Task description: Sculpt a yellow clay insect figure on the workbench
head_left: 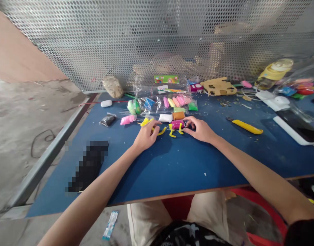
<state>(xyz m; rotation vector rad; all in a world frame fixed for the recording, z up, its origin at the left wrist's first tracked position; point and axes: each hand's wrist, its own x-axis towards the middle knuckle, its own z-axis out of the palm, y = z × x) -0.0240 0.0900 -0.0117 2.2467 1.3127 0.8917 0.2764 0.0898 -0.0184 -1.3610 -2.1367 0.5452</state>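
L hand (146,136) & R hand (200,129) at yellow clay pcs. (171,132), blue table (172,171).
Yellow clay pcs. lie btwn hands, on near side of purple packet (177,124). L hand: fingers bent over yellow lump (146,121); cannot tell if gripping. R hand: thumb & fingers part-curled, just beside purple packet; cannot tell if grasping. White packet (165,118) & brown packet (178,115): beyond, btwn hands. Pink packet (128,120): left of L hand. Yellow cutter (247,126): right of R hand, apart.

The yellow pieces (171,131) look matt (smoothish), the bag (159,99) glossy plastic.
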